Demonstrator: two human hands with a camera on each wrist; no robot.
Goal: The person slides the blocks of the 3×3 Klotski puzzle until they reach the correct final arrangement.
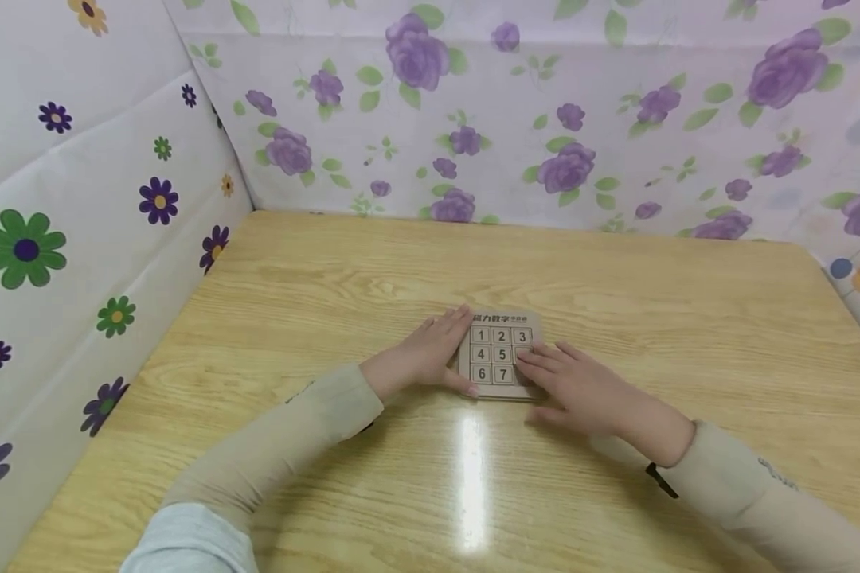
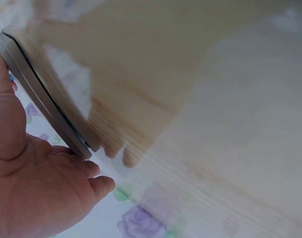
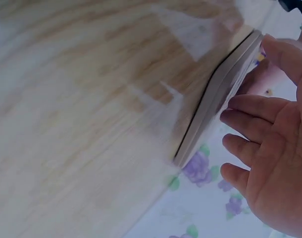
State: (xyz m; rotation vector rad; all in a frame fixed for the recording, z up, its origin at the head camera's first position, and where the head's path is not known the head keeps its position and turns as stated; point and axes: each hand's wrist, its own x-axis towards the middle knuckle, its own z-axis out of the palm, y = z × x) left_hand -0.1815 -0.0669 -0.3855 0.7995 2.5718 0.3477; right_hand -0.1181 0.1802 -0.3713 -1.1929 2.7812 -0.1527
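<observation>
A square number slide puzzle (image 1: 502,355) lies flat on the wooden table, with tiles 1 to 7 readable and dark lettering along its far border. My left hand (image 1: 432,350) holds its left side, fingertips at the far-left corner and thumb at the near-left corner. In the left wrist view that hand (image 2: 42,193) spans the puzzle's edge (image 2: 47,101). Over the puzzle's right side, my right hand (image 1: 580,388) has its extended fingertips on the tiles, hiding those at the lower right. The right wrist view shows this hand's fingers (image 3: 247,121) reaching over the puzzle's edge (image 3: 218,96).
The glossy wood-grain table (image 1: 344,278) reaches back to a wall cloth with purple roses (image 1: 419,52). On the left hangs a white cloth with coloured daisies (image 1: 21,250). A bright light reflection (image 1: 471,477) shows on the tabletop in front of the puzzle.
</observation>
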